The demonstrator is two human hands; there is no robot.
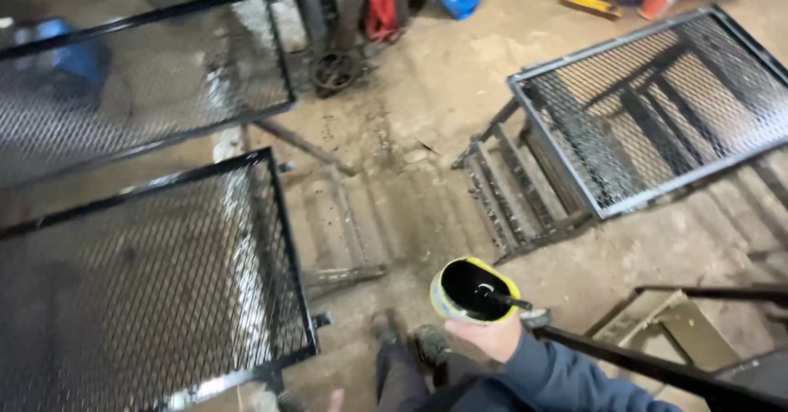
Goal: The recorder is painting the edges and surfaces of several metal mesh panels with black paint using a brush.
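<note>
My right hand (492, 336) grips from below a yellow can (443, 299) filled with black paint. A black brush handle (507, 299) sticks out of the paint toward the right. The hand's blue sleeve runs in from the lower right. Only the fingertips of my left hand (335, 397) show at the bottom edge, beside my dark trousers and shoes (406, 342); I cannot tell what it holds. A black-painted mesh panel (164, 281) stands just left of my feet.
A second black mesh panel (148, 75) sits at the far left. A grey unpainted mesh frame (657, 108) rests on barred frames at the right. Black angle frames (657, 367) lie at lower right. A small wheel (335, 71), red and blue items lie on the dirty concrete floor beyond.
</note>
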